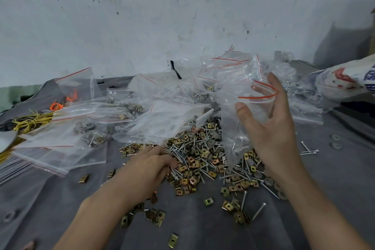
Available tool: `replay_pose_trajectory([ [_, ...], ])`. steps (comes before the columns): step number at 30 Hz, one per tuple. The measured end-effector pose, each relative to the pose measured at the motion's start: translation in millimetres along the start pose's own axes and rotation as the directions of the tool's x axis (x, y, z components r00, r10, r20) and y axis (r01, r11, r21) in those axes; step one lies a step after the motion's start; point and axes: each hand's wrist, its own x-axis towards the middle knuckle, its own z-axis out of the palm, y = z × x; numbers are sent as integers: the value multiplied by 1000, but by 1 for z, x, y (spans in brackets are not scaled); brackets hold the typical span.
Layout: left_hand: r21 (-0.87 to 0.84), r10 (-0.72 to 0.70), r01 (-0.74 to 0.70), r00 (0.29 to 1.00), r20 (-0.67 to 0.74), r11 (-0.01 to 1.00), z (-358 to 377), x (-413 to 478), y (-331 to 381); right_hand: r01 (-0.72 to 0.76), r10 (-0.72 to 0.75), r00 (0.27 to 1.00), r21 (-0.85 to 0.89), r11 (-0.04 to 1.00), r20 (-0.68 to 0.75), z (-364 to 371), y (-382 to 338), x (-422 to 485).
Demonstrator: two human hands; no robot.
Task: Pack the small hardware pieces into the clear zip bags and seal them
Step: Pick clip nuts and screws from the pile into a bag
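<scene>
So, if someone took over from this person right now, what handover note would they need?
Left hand: down in the hardware pile, fingers closed on screws; exact grip unclear.
Right hand: holding an open zip bag above the pile, a few pieces already at its bottom.
Done: several filled bags lie to the left.
Left: finish filling this bag, press the red-lined top shut, then bag the remaining screws, clip nuts and washers, including strays on the grey cloth.
</scene>
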Motion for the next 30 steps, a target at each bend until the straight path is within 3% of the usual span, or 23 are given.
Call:
replay_pose_trajectory([
  [4,11,8,-8,1000,15,1000,1,-2,-2,37,-38,999,-133,990,-5,-4,6,1],
  [9,-3,40,-40,999,29,999,2,-4,-4,58,-38,995,-236,970,89,3,10,-4],
  [23,81,114,-105,986,-119,991,10,1,1,134,-36,948,-292,947,317,34,11,-18],
  [26,2,93,-94,984,-153,996,11,2,-1,149,-47,946,-303,941,321,36,9,-19],
  [30,-254,-49,-7,976,-214,967,9,3,-1,139,-35,944,-299,944,329,35,5,-19],
])
